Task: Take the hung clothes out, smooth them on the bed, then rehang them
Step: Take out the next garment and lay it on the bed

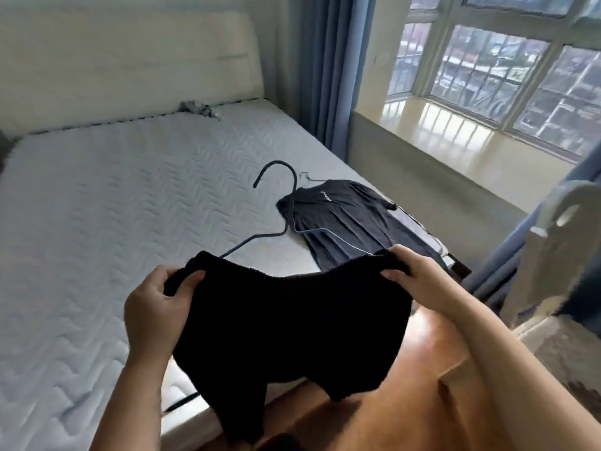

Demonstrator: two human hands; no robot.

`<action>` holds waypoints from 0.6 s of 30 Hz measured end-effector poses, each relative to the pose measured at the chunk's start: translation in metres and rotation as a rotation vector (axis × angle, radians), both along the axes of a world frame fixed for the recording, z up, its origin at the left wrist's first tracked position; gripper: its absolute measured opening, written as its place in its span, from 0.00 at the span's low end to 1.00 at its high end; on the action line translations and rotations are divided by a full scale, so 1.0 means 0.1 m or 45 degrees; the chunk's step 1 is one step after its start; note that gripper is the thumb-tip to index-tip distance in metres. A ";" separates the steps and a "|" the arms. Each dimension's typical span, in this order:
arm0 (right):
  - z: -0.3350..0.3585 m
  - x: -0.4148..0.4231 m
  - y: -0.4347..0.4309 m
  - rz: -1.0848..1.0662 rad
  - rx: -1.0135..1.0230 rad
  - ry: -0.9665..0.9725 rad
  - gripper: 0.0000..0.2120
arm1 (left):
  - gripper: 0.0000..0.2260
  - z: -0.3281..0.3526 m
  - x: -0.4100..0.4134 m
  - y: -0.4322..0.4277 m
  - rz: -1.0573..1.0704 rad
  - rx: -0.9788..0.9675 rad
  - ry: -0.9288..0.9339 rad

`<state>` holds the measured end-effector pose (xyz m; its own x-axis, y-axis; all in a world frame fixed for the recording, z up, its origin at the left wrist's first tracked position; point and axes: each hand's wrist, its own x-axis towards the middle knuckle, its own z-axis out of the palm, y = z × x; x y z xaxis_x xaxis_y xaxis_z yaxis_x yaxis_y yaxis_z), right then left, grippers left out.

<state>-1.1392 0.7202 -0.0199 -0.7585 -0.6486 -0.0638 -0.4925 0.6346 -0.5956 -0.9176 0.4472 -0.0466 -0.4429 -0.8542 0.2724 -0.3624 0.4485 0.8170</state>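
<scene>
L hand (156,297) pinches one upper corner of the black garment (286,327), thumb on the near face and fingers curled behind. R hand (413,275) grips the opp. upper corner the same way. The garment is held spread between both hands, in the air above the near edge of the bed (113,206). Its lower part hangs in front of the mattress side and over the wood floor (406,402). The fabric is too dark to show seams, so it is possibly a knit top. Beyond the hands a dark hanger (260,236) lies flat on the quilted white mattress, hook pointing toward the headboard (130,66). Just beside it, at the bed's R edge, a dark grey T-shirt (351,222) lies spread flat, with small white print at the chest. A thin light wire hanger (325,230) lies on top of the shirt. A small crumpled grey cloth (198,109) sits where the mattress meets the headboard. Further R are a blue curtain (325,76), a glossy sill (439,135) and a multi-pane window (504,76).
</scene>
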 end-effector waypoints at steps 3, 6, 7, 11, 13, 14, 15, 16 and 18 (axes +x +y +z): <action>-0.03 -0.37 -0.50 0.148 -0.061 0.042 0.09 | 0.11 -0.03 -0.09 -0.26 0.162 0.017 0.011; -0.06 -0.79 -0.98 0.220 -0.096 0.038 0.08 | 0.08 -0.02 -0.36 -0.59 0.263 0.018 0.036; -0.08 -0.94 -1.14 0.231 -0.115 0.033 0.06 | 0.08 -0.01 -0.49 -0.71 0.285 0.010 0.034; -0.03 -1.52 -1.87 0.271 -0.108 -0.006 0.12 | 0.09 0.06 -0.98 -1.29 0.320 -0.024 -0.022; 0.00 -1.81 -2.26 0.302 -0.089 0.019 0.08 | 0.11 0.10 -1.22 -1.63 0.321 -0.046 -0.033; 0.01 -1.97 -2.46 0.317 -0.102 0.047 0.04 | 0.11 0.12 -1.36 -1.81 0.318 -0.059 -0.033; 0.02 -2.14 -2.67 0.335 -0.124 0.082 0.05 | 0.11 0.16 -1.51 -2.00 0.317 -0.068 -0.032; 0.05 -2.31 -2.88 0.357 -0.143 0.113 0.08 | 0.11 0.21 -1.66 -2.19 0.318 -0.071 -0.036; 0.13 -2.62 -3.29 0.373 -0.183 0.155 0.10 | 0.12 0.29 -1.97 -2.55 0.322 -0.056 -0.055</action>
<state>-1.4008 0.3913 -0.0072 -0.5353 -0.8356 0.1236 -0.7141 0.3695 -0.5946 -1.1145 0.1926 -0.0181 -0.2286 -0.9270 0.2974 -0.5021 0.3740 0.7798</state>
